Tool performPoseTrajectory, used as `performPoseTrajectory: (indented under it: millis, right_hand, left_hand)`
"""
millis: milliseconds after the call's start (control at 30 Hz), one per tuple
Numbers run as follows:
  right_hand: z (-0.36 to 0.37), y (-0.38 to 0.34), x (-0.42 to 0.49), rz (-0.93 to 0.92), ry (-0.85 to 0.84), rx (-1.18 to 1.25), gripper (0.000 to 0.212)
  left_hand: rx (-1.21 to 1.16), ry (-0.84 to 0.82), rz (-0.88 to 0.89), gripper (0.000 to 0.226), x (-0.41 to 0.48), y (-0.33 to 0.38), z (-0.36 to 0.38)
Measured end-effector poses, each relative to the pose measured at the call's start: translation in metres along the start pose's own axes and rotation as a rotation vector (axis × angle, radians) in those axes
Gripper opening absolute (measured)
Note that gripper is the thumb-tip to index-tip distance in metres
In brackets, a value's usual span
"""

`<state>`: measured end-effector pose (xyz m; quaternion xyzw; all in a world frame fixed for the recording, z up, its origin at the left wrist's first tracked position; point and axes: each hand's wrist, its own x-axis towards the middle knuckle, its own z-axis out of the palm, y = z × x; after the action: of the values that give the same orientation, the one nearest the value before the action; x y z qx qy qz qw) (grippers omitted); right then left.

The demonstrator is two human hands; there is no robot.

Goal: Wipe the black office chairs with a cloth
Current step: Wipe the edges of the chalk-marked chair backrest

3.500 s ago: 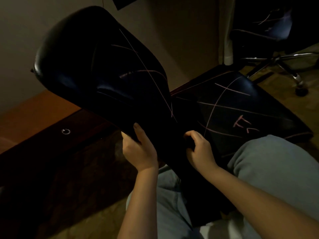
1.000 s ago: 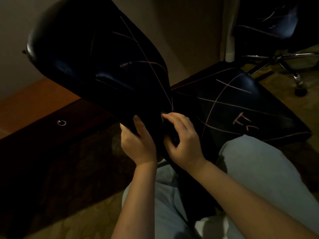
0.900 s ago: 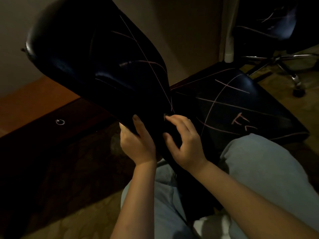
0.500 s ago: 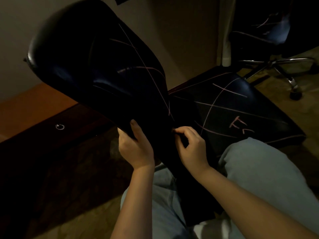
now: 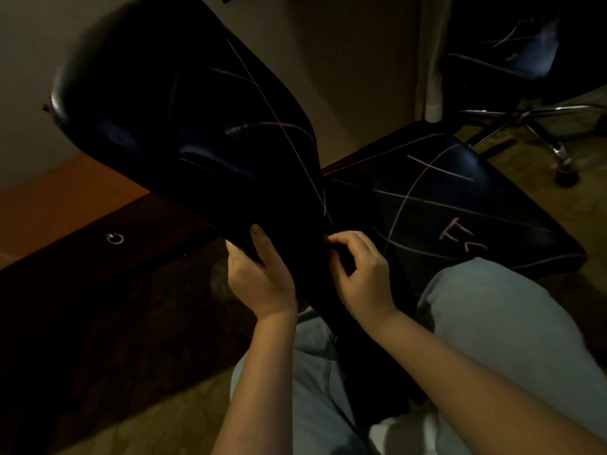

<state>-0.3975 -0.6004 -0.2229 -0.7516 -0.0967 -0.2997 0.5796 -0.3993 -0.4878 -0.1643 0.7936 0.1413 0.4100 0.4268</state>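
Black leather backrest (image 5: 184,126) scrawled with pale lines, tilted toward the lap, likely to bring its lower edge within reach; seat (image 5: 443,198) beyond it, equally marked. Left grip (image 5: 259,277) clamped round that lower edge, thumb in front, steadying it. Right grip (image 5: 361,274) curled at the crease; pinching a cloth or nothing, impossible to tell. Below, patterned carpet (image 5: 147,405); wooden cabinet (image 5: 65,208) at left, second black chair (image 5: 525,54) by the wall, small ring pull (image 5: 115,238)

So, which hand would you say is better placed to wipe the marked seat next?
Probably right: the right hand sits beside the seat, while the left hand grips the backrest edge.
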Motion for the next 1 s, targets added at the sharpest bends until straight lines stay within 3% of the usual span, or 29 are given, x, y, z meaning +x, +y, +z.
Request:
performPoseTrajectory:
  millis: [267,433,633,800,933,1000]
  right_hand:
    - [-0.010,0.041,-0.024,0.389,-0.134,0.027,0.015]
    - [0.000,0.016,-0.016,0.255,0.034,0.012,0.016]
    - [0.005,-0.021,0.008,-0.052,0.054,0.045,0.021]
    - [0.011,-0.006,-0.006,-0.030,0.095,0.018,0.023]
    - [0.009,0.016,-0.021,0.098,0.092,0.041,0.019]
    - [0.007,0.025,-0.028,0.176,0.057,0.044,0.016]
  left_hand:
    - [0.002,-0.004,-0.003,0.075,0.001,-0.002,0.000]
    - [0.000,0.004,-0.004,0.074,0.001,0.000,-0.002]
    - [-0.018,0.005,0.018,0.086,0.000,0.002,-0.002]
    - [-0.013,0.030,0.058,0.055,-0.002,-0.001,0.000]
    - [-0.043,0.040,0.034,0.072,-0.001,-0.005,0.001]
    - [-0.046,0.034,0.041,0.066,-0.001,-0.004,0.002]
